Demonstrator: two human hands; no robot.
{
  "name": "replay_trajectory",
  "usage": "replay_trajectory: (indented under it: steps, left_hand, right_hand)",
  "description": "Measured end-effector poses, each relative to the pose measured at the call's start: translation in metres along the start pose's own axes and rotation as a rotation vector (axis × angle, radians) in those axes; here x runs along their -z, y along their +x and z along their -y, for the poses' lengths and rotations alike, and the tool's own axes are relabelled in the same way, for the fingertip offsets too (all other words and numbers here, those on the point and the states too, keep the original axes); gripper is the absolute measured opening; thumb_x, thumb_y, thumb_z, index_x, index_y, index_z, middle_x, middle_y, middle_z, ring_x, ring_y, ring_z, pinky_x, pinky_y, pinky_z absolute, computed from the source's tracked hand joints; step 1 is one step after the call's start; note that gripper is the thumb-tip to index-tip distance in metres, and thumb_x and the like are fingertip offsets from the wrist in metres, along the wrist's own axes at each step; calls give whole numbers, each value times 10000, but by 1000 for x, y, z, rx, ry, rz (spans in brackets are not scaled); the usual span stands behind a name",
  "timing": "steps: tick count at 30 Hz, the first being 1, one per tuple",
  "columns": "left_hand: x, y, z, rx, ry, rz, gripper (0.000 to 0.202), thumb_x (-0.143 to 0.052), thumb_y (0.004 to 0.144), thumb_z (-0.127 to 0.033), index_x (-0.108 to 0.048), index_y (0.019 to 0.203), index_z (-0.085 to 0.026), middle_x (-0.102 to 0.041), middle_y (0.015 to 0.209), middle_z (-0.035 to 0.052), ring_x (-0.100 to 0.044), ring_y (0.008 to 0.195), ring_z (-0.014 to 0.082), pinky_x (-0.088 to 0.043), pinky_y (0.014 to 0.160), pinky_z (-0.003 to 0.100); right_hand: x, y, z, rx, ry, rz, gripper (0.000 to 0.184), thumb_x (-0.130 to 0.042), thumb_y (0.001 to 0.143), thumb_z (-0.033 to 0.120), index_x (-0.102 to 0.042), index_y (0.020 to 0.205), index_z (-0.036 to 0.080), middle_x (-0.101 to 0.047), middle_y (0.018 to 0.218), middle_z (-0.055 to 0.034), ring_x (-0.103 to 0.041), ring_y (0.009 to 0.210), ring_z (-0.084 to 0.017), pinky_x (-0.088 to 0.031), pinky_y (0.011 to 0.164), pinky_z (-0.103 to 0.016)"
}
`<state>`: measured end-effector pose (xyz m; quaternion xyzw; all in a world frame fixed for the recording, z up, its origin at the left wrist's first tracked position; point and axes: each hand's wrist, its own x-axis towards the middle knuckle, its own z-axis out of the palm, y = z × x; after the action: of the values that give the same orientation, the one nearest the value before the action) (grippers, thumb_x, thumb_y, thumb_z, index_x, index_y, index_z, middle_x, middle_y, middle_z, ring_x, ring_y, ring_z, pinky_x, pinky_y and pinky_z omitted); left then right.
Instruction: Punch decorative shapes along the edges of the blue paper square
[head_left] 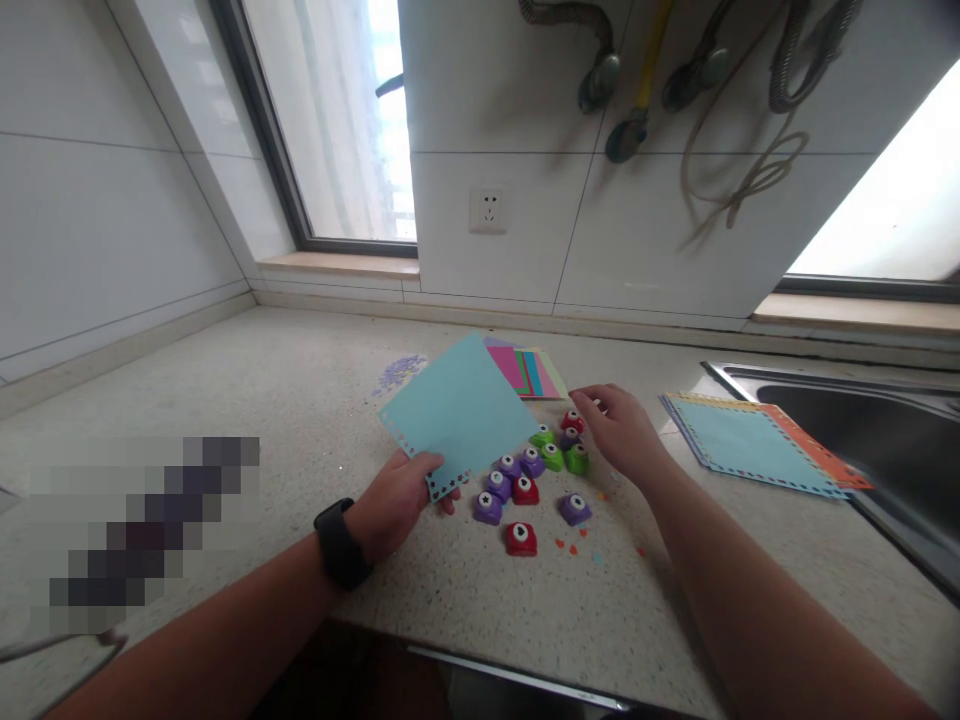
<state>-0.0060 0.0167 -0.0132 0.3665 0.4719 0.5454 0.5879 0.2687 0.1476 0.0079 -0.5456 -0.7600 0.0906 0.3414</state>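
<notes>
My left hand [405,495] is closed on the near corner of a light blue sheet of paper [469,410], thumb on top. Small shapes are punched along two of the sheet's edges. My right hand [611,425] is closed, fingertips together, just above a red craft punch [572,421] and near the corner of a coloured paper stack [555,375]; what it pinches, if anything, I cannot make out. Between my hands stand several purple, green and red craft punches, among them a purple punch [575,508] and a red heart punch [521,538].
At right, a pile of punched sheets [757,450] lies beside the metal sink [885,420], partly over its rim. Purple paper bits [401,373] lie behind the blue sheet. Orange scraps [573,549] are scattered near the front. A wall socket [488,210] is behind the counter.
</notes>
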Motion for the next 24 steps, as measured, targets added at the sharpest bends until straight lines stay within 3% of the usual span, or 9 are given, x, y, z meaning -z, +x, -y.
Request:
replay_trajectory:
  steps: [7, 11, 15, 19, 24]
  left_hand:
    - [1, 1, -8, -90, -75, -27, 142, -587, 875, -261, -605, 743, -212, -617, 690, -11, -543, 572, 128, -475, 529, 249]
    - [5, 5, -10, -131, -131, -22, 111, -591, 877, -269, -634, 790, -214, -673, 804, 5, -606, 700, 139, -518, 634, 259]
    - [9, 10, -12, -210, -1, -45, 153, -548, 880, -321, -655, 852, -215, -710, 846, 44, -660, 857, 198, -545, 704, 300]
    - [15, 16, -10, -231, -124, -141, 102, -710, 779, -268, -680, 873, -242, -708, 905, -3, -626, 780, 154, -507, 641, 240]
    - [19, 19, -5, -150, -282, -141, 203, -810, 720, -207, -710, 885, -269, -690, 924, -52, -594, 713, 115, -483, 588, 208]
  right_hand:
    - [7, -12, 20, 211, 106, 19, 224, -530, 941, 316, -718, 958, 195, -669, 910, -85, -590, 917, -245, -451, 792, -361]
    - [6, -15, 24, 306, 91, 38, 178, -540, 934, 253, -709, 945, 199, -675, 931, -87, -575, 946, -252, -435, 868, -396]
    - [3, -14, 21, 311, 70, 42, 170, -548, 931, 225, -711, 968, 197, -674, 948, -92, -574, 956, -255, -432, 892, -415]
    - [5, -16, 22, 384, 53, 78, 161, -578, 930, 238, -713, 1012, 205, -663, 953, -85, -559, 954, -252, -445, 885, -414]
    - [7, -21, 31, 488, -5, 235, 172, -625, 934, 318, -735, 1039, 237, -651, 998, -77, -545, 970, -244, -449, 914, -414]
